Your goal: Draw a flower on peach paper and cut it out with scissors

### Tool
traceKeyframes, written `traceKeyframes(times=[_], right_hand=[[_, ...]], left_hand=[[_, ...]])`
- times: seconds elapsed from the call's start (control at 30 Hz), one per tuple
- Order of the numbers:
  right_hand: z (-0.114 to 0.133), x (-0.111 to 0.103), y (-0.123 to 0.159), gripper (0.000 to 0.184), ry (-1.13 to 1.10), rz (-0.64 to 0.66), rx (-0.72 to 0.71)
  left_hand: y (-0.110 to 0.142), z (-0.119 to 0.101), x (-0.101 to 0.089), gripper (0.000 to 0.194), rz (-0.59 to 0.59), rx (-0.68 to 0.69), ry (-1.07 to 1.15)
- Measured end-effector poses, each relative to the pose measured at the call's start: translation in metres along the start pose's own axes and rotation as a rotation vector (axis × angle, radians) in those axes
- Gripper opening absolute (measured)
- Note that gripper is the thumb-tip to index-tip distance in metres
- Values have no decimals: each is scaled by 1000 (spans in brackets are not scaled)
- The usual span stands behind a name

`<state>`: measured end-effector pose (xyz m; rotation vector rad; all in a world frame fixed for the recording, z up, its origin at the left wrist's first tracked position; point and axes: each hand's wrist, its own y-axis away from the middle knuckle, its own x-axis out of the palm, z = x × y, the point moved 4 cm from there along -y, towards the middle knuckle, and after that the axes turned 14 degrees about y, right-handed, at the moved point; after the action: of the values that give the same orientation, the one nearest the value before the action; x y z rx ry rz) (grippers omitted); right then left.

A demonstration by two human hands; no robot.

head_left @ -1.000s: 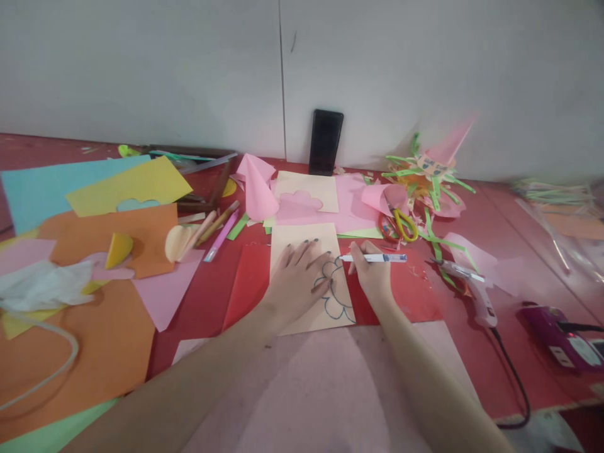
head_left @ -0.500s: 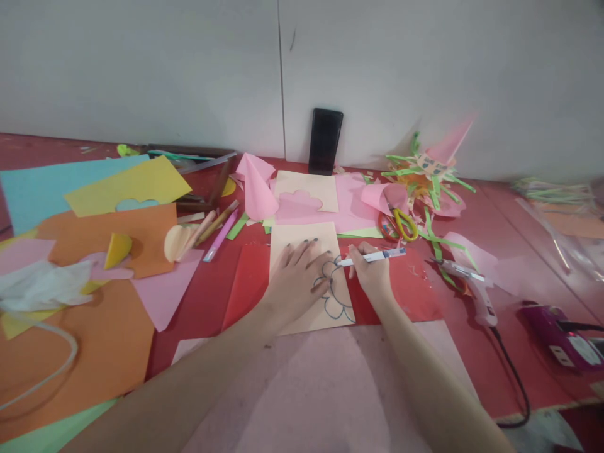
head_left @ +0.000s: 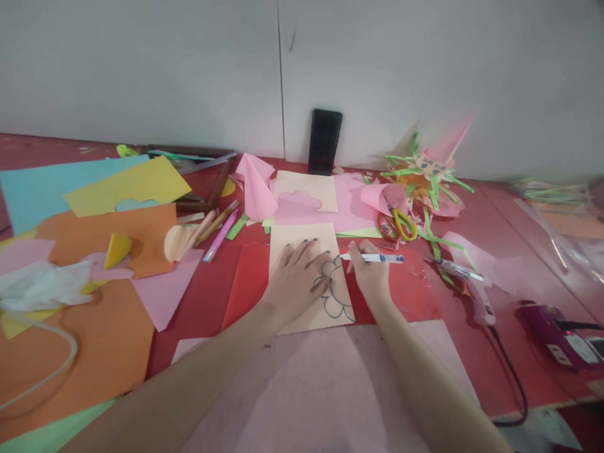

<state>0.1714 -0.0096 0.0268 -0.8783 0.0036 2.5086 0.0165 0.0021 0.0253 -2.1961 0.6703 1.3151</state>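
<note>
- Left hand (head_left: 297,270) flat, fingers spread, no grip; on cream sheet (head_left: 311,313).
- Cream sheet lies mid-table, over red sheet (head_left: 415,286); flower outline (head_left: 336,308) (partly hidden by fingers).
- Right hand (head_left: 371,274) grips white marker (head_left: 389,258), tip at outline.
- Glue gun (head_left: 472,284) farther right.

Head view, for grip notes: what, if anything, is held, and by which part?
The right hand grips the white pen near its tip; the left hand lies on the cream paper, gripping nothing.
</note>
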Motion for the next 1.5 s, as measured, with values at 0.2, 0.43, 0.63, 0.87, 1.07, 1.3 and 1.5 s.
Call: traceKeyframes(times=[0.2, 0.43, 0.63, 0.87, 1.07, 1.3, 1.5], right_hand=[[2, 0, 1, 37, 15, -23, 19], [1, -9, 0, 35, -60, -157, 80], [-10, -20, -2, 28, -152, -366, 104], [-12, -8, -5, 38, -86, -260, -61], [-9, -11, -9, 42, 11, -212, -29], [-23, -9, -20, 60, -32, -163, 18], [-31, -5, -24, 60, -80, -143, 24]], left_hand=[[0, 0, 0, 45, 1, -3, 2], [0, 0, 0, 45, 3, 5, -16], [1, 5, 1, 44, -12, -6, 41], [3, 12, -3, 33, -72, -38, 182], [2, 10, -3, 34, -49, 32, 189], [0, 10, -2, 34, -54, 25, 145], [-1, 11, 0, 33, -68, 28, 137]])
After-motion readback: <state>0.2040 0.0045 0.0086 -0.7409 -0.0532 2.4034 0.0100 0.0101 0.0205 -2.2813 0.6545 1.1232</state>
